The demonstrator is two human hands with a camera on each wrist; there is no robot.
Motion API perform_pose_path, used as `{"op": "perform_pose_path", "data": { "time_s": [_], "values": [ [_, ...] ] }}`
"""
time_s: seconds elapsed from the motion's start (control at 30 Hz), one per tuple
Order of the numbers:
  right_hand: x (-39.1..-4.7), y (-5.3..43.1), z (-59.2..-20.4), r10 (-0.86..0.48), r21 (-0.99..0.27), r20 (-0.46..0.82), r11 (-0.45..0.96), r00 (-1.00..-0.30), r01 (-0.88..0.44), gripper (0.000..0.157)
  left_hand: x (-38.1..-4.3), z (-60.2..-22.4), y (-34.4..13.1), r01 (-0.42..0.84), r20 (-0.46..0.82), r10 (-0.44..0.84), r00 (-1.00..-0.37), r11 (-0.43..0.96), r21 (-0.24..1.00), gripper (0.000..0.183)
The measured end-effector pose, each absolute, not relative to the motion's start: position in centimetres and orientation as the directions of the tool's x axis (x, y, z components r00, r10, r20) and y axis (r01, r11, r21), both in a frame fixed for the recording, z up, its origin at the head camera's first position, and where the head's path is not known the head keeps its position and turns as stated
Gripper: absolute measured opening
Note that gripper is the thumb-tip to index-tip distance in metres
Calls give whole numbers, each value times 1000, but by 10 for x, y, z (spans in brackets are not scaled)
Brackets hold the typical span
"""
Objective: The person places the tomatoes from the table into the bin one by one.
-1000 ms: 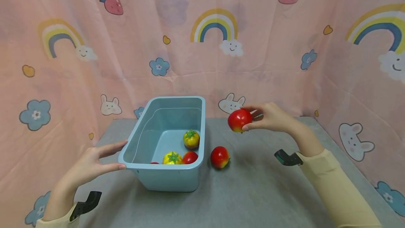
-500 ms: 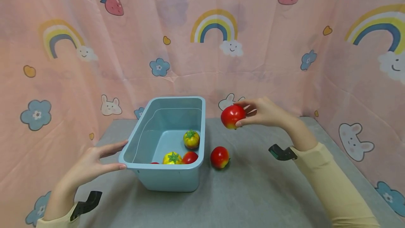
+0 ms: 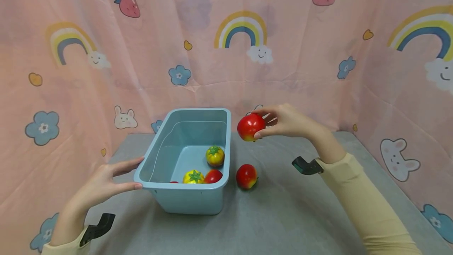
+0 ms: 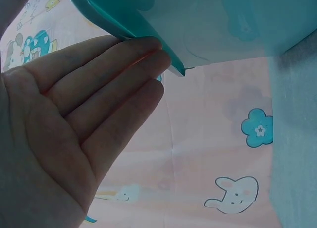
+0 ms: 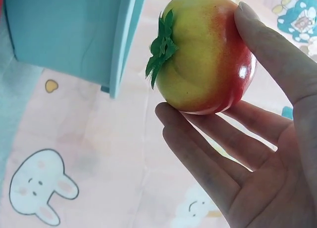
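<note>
My right hand (image 3: 288,121) pinches a shiny red tomato (image 3: 250,126) between thumb and fingers, up in the air just right of the blue plastic bin (image 3: 178,198). In the right wrist view the held tomato (image 5: 203,54) shows a yellow end with a green leafy top turned toward the bin. My left hand (image 3: 102,186) touches the bin's left rim near its front corner, fingers straight, as the left wrist view shows along the fingers (image 4: 119,79). Inside the bin are a yellow-green tomato (image 3: 214,156), a yellow tomato (image 3: 193,176) and a red one (image 3: 213,176), partly hidden by the front wall.
Another red tomato (image 3: 246,176) lies on the grey tabletop (image 3: 283,211), close to the bin's right side. A pink patterned curtain (image 3: 212,70) hangs behind the table and along its sides.
The right hand has carried its tomato leftward and slightly up, closer to the bin's right rim. The left hand, the bin and the tomato on the table stay where they were.
</note>
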State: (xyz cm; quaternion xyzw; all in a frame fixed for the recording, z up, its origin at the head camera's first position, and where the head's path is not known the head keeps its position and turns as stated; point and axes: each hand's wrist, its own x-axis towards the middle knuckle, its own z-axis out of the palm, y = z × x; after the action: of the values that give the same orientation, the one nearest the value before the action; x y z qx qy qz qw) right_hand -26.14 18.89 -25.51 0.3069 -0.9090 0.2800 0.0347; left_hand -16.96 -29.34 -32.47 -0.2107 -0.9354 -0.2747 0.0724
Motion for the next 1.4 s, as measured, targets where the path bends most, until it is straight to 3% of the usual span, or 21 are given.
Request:
{"op": "perform_pose_path", "data": {
  "time_s": [0.8, 1.4],
  "values": [
    [-271, 147, -240, -638, -468, 247, 580, -729, -667, 65, -171, -326, -295, 448, 271, 358, -894, 753, 482, 66],
    [-280, 118, -235, -664, -489, 195, 572, -722, -659, 65, -171, -326, -295, 441, 257, 359, -897, 754, 487, 66]
  ]
}}
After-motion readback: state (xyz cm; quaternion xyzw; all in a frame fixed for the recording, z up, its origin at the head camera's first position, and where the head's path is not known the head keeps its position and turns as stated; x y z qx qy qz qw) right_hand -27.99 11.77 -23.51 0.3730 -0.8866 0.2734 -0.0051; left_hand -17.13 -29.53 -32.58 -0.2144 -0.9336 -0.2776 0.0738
